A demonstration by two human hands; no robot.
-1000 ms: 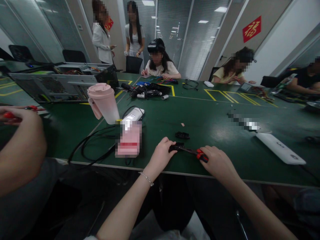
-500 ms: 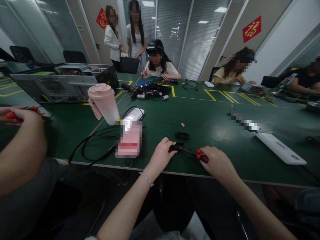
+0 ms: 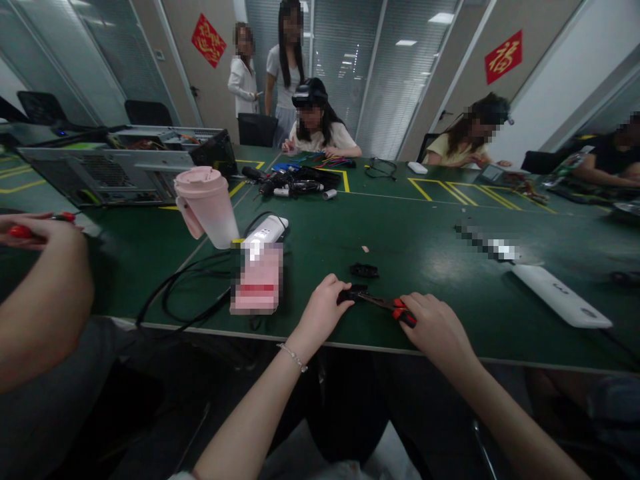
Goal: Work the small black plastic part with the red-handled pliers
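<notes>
Near the table's front edge, my left hand (image 3: 327,301) pinches a small black part (image 3: 357,291) between thumb and fingers. What kind of part it is I cannot make out. My right hand (image 3: 436,323) is wrapped round the red and black handles of long-nosed pliers (image 3: 399,309). Their metal jaws point left and reach the black part; whether they grip it I cannot tell. Just beyond lies another small black piece (image 3: 365,270) on the green table (image 3: 415,227), with a tiny pale scrap (image 3: 365,249) behind it.
To the left stand a pink cup (image 3: 207,207), a pink blurred item (image 3: 257,280) and black cables (image 3: 173,293). An opened computer case (image 3: 125,177) lies farther back. On the right is a white power bank (image 3: 560,295). A co-worker's arm (image 3: 45,293) reaches in at left; people sit opposite.
My hands, the pliers and the black part stay almost in place. In the background, two standing people have shifted to the right.
</notes>
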